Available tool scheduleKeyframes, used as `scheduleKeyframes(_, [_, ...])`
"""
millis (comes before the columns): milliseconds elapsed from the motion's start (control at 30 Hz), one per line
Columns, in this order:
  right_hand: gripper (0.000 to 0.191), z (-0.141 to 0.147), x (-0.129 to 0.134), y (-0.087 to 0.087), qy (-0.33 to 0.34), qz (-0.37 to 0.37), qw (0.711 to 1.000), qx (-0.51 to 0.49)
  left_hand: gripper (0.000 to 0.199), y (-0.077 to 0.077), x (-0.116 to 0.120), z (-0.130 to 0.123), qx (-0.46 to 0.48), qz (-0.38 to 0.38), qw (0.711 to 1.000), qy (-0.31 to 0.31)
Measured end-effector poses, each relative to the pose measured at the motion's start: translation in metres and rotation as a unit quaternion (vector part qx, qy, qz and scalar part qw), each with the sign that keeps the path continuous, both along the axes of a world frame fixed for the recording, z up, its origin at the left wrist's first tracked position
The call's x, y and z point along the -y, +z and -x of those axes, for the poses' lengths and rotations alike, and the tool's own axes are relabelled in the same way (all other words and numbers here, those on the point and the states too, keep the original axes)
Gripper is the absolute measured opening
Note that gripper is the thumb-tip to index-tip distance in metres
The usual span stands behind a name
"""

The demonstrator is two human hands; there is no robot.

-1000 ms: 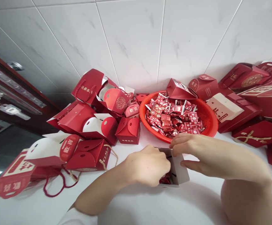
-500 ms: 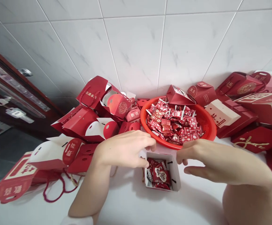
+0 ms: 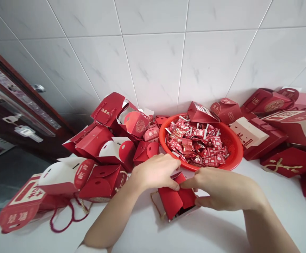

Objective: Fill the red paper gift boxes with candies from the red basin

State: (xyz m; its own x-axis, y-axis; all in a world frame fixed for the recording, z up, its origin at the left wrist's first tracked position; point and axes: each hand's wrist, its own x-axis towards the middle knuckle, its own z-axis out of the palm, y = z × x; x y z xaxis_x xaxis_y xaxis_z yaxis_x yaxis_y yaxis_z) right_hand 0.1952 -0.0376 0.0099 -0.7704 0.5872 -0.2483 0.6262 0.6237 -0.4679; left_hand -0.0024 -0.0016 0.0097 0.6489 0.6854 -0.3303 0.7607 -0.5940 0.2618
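In the head view, two hands work at one small red box (image 3: pixel 171 202), which is on the white table (image 3: pixel 211 233), in front of one red basket (image 3: pixel 237 159). Two flaps are folded inward over it. The left hand (image 3: pixel 155 172) has bent fingers, its thumb on one flap; the right hand (image 3: pixel 218 189) lays its forefinger on the other. Both are fairly narrow, but I cannot tell if they grip. The basket contains many sweets (image 3: pixel 187 146), too overlapped for counting; one box (image 3: pixel 202 113) leans at its far rim.
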Motion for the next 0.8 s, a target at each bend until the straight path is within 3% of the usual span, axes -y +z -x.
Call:
scheduleKeyframes(233, [0.014,0.010,-0.006,-0.002,-0.027,0.050,0.996,0.066,0.024,0.001,0.010,-0.007,-0.032,-0.031,0.999,0.024])
scheduleKeyframes(433, [0.032,-0.007,0.000,-0.018,-0.012,0.078,0.995,-0.062,0.023,-0.018,0.028,-0.001,-0.034,-0.096,0.994,0.033])
scheduleKeyframes(567, [0.054,-0.022,0.015,-0.039,-0.028,0.088,0.983,-0.160,0.016,-0.041,0.042,0.015,0.061,-0.111,0.986,0.106])
scheduleKeyframes(633, [0.065,-0.026,0.026,-0.056,-0.054,0.080,0.978,-0.184,0.018,-0.054,0.051,0.024,0.152,-0.092,0.970,0.164])
scheduleKeyframes(700, [0.082,-0.025,0.037,-0.076,-0.094,0.074,0.971,-0.208,0.023,-0.067,0.060,0.033,0.249,-0.069,0.949,0.181])
scheduleKeyframes(800, [0.071,-0.013,0.055,-0.103,-0.162,0.049,0.939,-0.298,0.033,-0.082,0.071,0.039,0.356,-0.030,0.921,0.158])
